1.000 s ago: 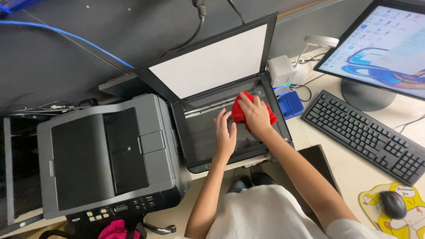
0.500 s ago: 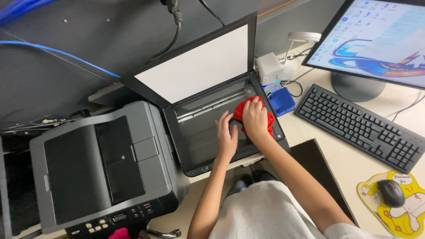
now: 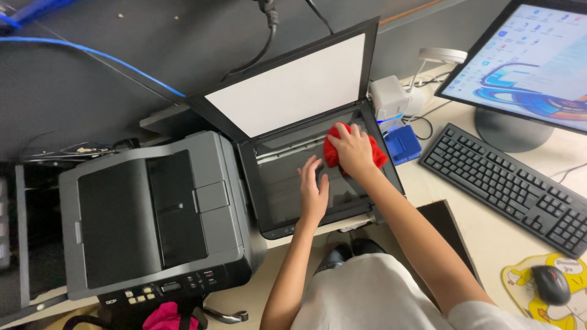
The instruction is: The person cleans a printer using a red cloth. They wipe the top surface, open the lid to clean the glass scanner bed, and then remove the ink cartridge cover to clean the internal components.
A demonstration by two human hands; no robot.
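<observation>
Pale worktop [image 3: 489,238] runs under my view, and nearest to me I see a white-shirted lap, dark shoes below it, and a mouse [image 3: 552,284] on a yellow cartoon mat [image 3: 520,287] at the right edge. A grey laser printer [image 3: 153,214] sits at my left with its control panel facing me and something pink just below it. Beside it lies the flatbed scanner [image 3: 287,183], lid [image 3: 293,88] propped up so the white backing faces out and the glass is exposed. My left hand [image 3: 313,192] lies flat on the glass, fingers spread and holding nothing, which I judge steadies the scanner. Just beyond it my right hand [image 3: 353,148] presses down on a red cloth [image 3: 333,153], fingers curled over it and gripping it against the far right part of the glass, near the hinge; the cloth bunches out on both sides of the hand. A small blue box [image 3: 403,143] and a white cube-shaped device [image 3: 390,98] stand just right of the scanner, then a black keyboard [image 3: 507,186]. Farthest off, a lit monitor [image 3: 532,67] stands on its round foot, and black and blue cables [image 3: 92,55] trail across the dark wall panel behind.
</observation>
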